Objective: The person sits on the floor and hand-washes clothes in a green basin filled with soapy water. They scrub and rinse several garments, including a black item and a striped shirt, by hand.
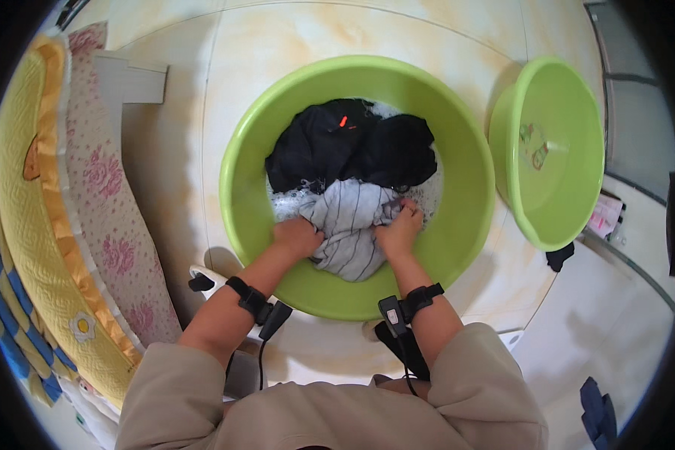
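Note:
A wet, grey striped garment [346, 225] lies bunched in the near half of a big green basin [360, 306], which holds sudsy water [286, 202]. My left hand [298, 238] is closed on the garment's left side, its fingertips tucked out of sight in the cloth. On the right side, my right hand [400, 227] pinches a fold of the same garment between thumb and fingers. Just beyond it a heap of black clothing [345, 146] with a small red mark rests in the suds. Both forearms reach over the near rim and carry strapped-on black devices.
A smaller green basin [570, 165] leans tilted at the right of the big one. To the left hangs a bed's flowered cloth [109, 195] beside a yellow quilted cover [34, 187]. Pale tiles [270, 30] make up the floor. Dark cloth [598, 405] lies at lower right.

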{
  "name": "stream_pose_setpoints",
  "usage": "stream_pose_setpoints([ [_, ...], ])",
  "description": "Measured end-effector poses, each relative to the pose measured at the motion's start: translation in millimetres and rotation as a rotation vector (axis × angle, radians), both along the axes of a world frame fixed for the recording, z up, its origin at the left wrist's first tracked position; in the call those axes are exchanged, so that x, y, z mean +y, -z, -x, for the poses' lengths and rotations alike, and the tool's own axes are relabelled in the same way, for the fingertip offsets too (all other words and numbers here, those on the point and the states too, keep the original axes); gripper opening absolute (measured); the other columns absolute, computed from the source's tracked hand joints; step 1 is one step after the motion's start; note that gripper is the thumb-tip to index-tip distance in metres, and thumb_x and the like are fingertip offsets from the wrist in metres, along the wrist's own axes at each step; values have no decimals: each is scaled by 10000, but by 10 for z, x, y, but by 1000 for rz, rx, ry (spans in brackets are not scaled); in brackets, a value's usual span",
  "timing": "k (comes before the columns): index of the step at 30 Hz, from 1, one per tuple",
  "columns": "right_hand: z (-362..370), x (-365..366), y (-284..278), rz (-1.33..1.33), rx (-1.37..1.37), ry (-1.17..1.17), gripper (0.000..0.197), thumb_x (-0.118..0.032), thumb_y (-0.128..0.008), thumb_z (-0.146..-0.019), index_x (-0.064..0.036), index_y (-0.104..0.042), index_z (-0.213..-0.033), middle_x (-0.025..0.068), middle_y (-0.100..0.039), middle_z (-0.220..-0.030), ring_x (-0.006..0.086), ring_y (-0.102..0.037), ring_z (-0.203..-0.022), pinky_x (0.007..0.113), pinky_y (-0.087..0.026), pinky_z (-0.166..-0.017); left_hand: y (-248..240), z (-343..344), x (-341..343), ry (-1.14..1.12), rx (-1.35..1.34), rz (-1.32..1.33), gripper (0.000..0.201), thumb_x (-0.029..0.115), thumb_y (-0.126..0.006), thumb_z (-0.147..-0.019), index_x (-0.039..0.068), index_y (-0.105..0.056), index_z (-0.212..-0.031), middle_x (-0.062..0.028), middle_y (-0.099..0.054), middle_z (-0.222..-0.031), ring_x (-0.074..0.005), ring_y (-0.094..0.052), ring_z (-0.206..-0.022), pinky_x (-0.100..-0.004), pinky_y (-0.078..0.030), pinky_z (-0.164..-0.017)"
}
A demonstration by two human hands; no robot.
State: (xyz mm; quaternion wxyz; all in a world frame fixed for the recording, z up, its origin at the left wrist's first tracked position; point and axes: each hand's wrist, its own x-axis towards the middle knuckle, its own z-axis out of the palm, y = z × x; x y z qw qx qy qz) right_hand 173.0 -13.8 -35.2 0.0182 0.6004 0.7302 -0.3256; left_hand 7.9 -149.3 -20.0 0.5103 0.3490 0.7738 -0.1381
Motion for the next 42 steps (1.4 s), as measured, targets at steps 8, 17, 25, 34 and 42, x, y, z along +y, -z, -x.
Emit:
stream_pose_setpoints([
  [8,-25,45,145,57,-189,-27,836,-222,-867,-513,-56,-420,-1200,209,-430,-1178,397,-475,-1062,414,-407,-945,484,7,-19,-47,-99,5,516,443,-472,-835,79,-619,-1170,-172,-609,-1180,-321,-598,-1073,-393,-464,-918],
  [17,-158,-134,311,-176,1,29,810,-98,-867,-462,-67,-459,-1160,182,-437,-1069,392,-475,-995,433,-408,-883,535,175,143,93,-305,196,488,422,-470,-840,86,-630,-1156,-168,-609,-1183,-321,-601,-1068,-394,-457,-929],
  [25,-133,-110,274,-136,-9,1,805,-39,-830,-467,-50,-434,-1168,176,-411,-1088,383,-448,-1012,424,-391,-903,264,78,194,128,-198,73,409,355,-485,-841,105,-657,-1115,-150,-620,-1170,-317,-607,-1057,-448,-488,-876],
  [34,-218,-59,306,-27,-103,-60,757,-42,-789,-520,-22,-444,-1194,209,-389,-1142,397,-426,-1076,424,-363,-963,305,60,268,196,-191,162,339,312,-492,-833,123,-698,-1026,-116,-645,-1100,-318,-608,-1020,-393,-489,-826],
  [42,-128,-49,271,-63,-92,-15,733,-58,-802,-513,-48,-454,-1158,216,-376,-1110,417,-451,-1033,437,-397,-923,373,12,281,123,-311,121,345,240,-513,-819,99,-673,-1091,-134,-618,-1177,-348,-600,-1052,-433,-502,-840],
])
